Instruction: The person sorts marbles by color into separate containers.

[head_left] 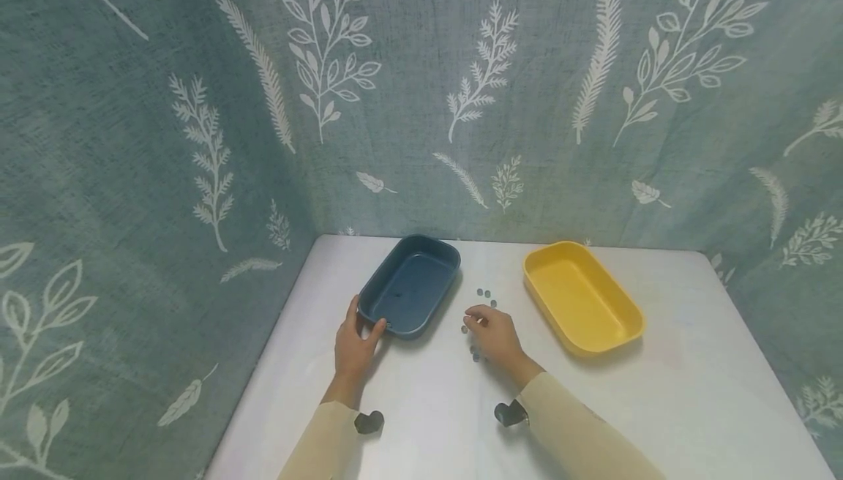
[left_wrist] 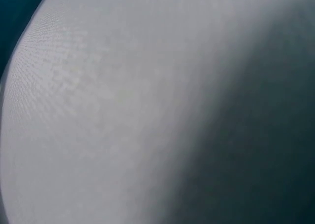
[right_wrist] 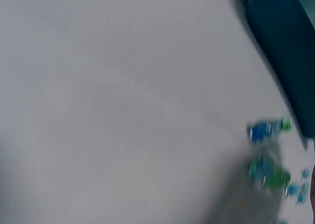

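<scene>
Head view | forearms reach far, the right slanting left | left hand (head_left: 356,347): thumb and fingers spread, gripping near-left corner of blue tray (head_left: 411,286) | right hand (head_left: 497,335): fingers bent, tips close together, cannot tell whether holding anything | beads (head_left: 464,329) just beside it, near, left and far | yellow tray (head_left: 585,301) to its right

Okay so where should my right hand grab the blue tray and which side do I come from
I'd take the blue tray by the middle of its right long rim, coming from your right and pinching it inside and out. Raised walls and an open top make that edge grippable. Your left hand holds the near left corner; small pieces lie to the right, so reach over them.
</scene>
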### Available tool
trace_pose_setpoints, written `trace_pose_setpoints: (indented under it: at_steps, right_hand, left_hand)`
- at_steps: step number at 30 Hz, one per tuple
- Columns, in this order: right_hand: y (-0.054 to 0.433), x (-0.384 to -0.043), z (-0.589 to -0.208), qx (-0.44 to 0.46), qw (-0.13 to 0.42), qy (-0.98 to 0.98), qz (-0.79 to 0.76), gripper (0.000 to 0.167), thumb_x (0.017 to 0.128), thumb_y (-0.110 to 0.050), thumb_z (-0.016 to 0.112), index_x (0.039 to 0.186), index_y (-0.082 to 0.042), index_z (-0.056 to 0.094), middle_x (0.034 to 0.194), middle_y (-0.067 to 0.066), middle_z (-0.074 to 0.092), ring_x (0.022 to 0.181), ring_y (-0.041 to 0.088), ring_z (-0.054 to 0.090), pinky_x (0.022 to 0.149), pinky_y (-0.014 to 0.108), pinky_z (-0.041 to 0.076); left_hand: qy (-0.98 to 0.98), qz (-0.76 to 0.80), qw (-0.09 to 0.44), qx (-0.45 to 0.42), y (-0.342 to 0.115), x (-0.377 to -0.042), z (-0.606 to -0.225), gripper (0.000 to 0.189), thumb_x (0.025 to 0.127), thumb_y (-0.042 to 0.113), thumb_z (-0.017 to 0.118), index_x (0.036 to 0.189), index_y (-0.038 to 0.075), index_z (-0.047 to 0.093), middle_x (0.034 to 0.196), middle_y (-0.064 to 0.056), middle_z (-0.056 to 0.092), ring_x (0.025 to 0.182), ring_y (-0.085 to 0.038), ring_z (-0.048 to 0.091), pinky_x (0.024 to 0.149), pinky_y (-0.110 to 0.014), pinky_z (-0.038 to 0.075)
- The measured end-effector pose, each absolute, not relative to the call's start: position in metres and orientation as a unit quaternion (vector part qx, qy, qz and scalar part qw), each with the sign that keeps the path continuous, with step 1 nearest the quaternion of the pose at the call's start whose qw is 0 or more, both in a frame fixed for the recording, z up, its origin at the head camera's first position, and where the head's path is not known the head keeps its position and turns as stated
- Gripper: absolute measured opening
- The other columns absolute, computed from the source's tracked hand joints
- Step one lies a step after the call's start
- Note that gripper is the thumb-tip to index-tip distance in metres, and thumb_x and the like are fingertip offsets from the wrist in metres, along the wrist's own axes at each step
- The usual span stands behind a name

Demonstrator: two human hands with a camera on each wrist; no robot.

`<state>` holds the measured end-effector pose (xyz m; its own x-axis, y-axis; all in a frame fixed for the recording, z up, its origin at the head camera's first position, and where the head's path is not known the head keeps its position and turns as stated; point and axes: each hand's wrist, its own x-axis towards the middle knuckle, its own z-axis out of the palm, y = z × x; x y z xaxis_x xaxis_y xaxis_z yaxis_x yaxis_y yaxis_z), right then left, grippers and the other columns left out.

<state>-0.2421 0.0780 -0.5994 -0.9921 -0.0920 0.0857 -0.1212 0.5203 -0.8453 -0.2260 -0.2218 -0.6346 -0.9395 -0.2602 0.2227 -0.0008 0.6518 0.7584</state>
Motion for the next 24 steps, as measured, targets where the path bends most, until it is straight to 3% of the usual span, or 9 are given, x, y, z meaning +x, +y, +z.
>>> trace_pose_setpoints:
  at_steps: [4, 14, 24]
  right_hand:
    - [0.096, -0.237, -0.606, 0.047, 0.019, -0.866, 0.498, 0.019, 0.096, -0.025, 0.063, 0.109, -0.014, 0.071, 0.106, -0.002, 0.069, 0.101, 0.019, 0.062, 0.088, 0.042, 0.052]
    - [0.118, -0.223, -0.614, 0.022, 0.022, -0.892, 0.452, 0.02, 0.095, -0.026, 0.062, 0.11, -0.016, 0.07, 0.098, -0.005, 0.067, 0.082, 0.012, 0.058, 0.074, 0.032, 0.05]
    - [0.122, -0.206, -0.619, 0.015, 0.04, -0.894, 0.445, 0.021, 0.094, -0.023, 0.064, 0.111, -0.012, 0.07, 0.102, 0.001, 0.07, 0.089, 0.016, 0.062, 0.081, 0.039, 0.053]
  left_hand:
    - [-0.896, -0.409, 0.154, 0.079, -0.221, -0.225, -0.634, 0.085, 0.088, 0.049, 0.068, 0.155, 0.021, 0.024, 0.154, -0.01, 0.035, 0.138, -0.037, 0.034, 0.11, -0.058, 0.026]
    - [-0.898, -0.409, 0.14, 0.084, -0.222, -0.224, -0.635, 0.085, 0.088, 0.052, 0.066, 0.156, 0.025, 0.022, 0.154, -0.008, 0.035, 0.138, -0.036, 0.034, 0.111, -0.056, 0.026]
    - [-0.894, -0.414, 0.154, 0.075, -0.222, -0.225, -0.635, 0.085, 0.088, 0.049, 0.068, 0.155, 0.022, 0.024, 0.154, -0.01, 0.035, 0.138, -0.037, 0.034, 0.111, -0.057, 0.026]
